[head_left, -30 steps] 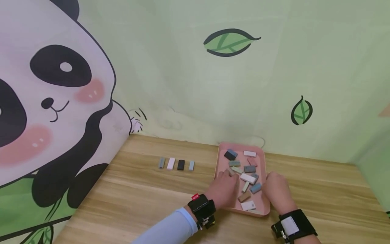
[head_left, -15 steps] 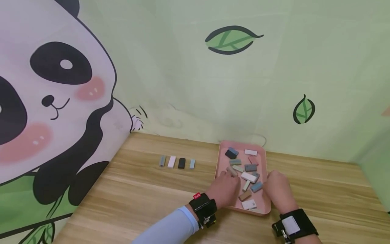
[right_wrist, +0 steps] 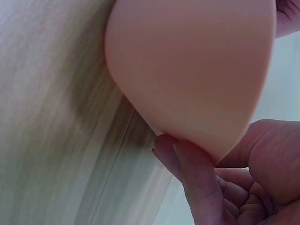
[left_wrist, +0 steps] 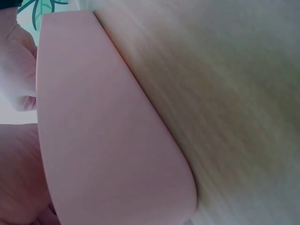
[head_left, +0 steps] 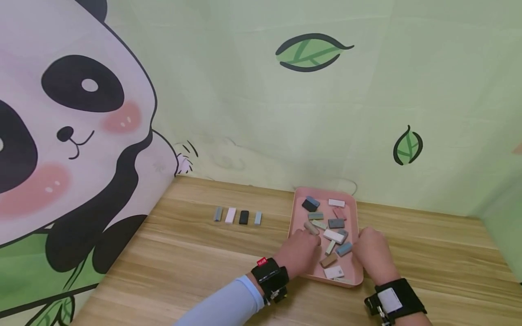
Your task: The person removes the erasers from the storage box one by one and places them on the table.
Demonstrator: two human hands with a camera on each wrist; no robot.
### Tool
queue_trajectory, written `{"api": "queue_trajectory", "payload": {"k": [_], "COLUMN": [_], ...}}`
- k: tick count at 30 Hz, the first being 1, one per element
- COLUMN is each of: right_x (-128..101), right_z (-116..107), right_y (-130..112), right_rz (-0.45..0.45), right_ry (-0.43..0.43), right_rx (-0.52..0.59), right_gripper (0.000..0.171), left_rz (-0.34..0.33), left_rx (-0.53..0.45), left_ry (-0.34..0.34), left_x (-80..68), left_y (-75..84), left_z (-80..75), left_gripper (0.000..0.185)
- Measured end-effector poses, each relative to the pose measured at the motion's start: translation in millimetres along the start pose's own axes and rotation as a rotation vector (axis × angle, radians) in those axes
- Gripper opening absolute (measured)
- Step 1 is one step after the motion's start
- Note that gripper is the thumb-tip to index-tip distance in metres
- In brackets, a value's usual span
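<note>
Landmark: pink tray, standing on the wooden table with its long axis running from the person toward the leaf-patterned wall.

Row of four blocks: well left of the tray, apart from it, lined up side by side across the table; grey, white, black, pale blue, left to right. No hand near them.

Left hand: at the tray's left long edge, near corner end. Fingers curl over the rim, thumb side down; the left wrist view shows skin against the tray's outer wall. Judged to be gripping the rim. A fingertip lies just beside a tan block inside the tray; contact cannot be told.

Tray contents: loose blocks scattered at mixed angles, among them a black block at the far left, a white block at the centre and another white block at the near end.

Right hand: at the tray's right long edge, opposite the left hand. The right wrist view shows a finger tucked under the tray's rounded corner, so it grips the rim.

Governing relation: the tray lies between the two hands, each on one long side, both toward the near end. Neither hand is nearer; the hold is symmetrical across the short axis, with the far end unsupported.
</note>
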State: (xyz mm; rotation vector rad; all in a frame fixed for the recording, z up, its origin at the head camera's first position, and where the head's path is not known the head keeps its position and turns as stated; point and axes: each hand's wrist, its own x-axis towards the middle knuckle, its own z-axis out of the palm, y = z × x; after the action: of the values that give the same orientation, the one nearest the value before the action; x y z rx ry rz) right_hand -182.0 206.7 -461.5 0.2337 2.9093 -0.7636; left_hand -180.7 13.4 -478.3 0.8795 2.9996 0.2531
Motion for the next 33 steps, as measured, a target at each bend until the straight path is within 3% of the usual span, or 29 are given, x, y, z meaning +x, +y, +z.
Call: {"api": "queue_trajectory", "payload": {"k": [13, 20, 23, 30, 33], "right_x": [-0.6, -0.4, -0.2, -0.9, -1.4], "right_z": [-0.4, 0.5, 1.0, 0.7, -0.1], "right_y": [-1.4, -1.4, -0.8, -1.1, -2.1], "right_rz": [0.014, 0.017, 0.022, 0.021, 0.02], "right_ry": [-0.015, -0.016, -0.022, -0.025, -0.025], "right_rx": [-0.008, -0.022, -0.013, -0.006, -0.008], "right_gripper": [0.015, 0.015, 0.015, 0.015, 0.015], "left_rz": [-0.036, -0.1, -0.135, -0.26, -0.3], "left_rx": [-0.291, -0.271, -0.256, -0.37, -0.376], "left_ry": [0.119, 0.228, 0.265, 0.348, 0.407], "left_x": [1.9, 0.7, -1.6, -12.6, -17.4], "left_y": [-22.5, -42.0, -55.5, -94.2, -113.0], "left_z": [-16.3, -44.3, -53.1, -67.8, -71.2], "left_gripper": [0.028, 0.024, 0.025, 0.029, 0.03]}}
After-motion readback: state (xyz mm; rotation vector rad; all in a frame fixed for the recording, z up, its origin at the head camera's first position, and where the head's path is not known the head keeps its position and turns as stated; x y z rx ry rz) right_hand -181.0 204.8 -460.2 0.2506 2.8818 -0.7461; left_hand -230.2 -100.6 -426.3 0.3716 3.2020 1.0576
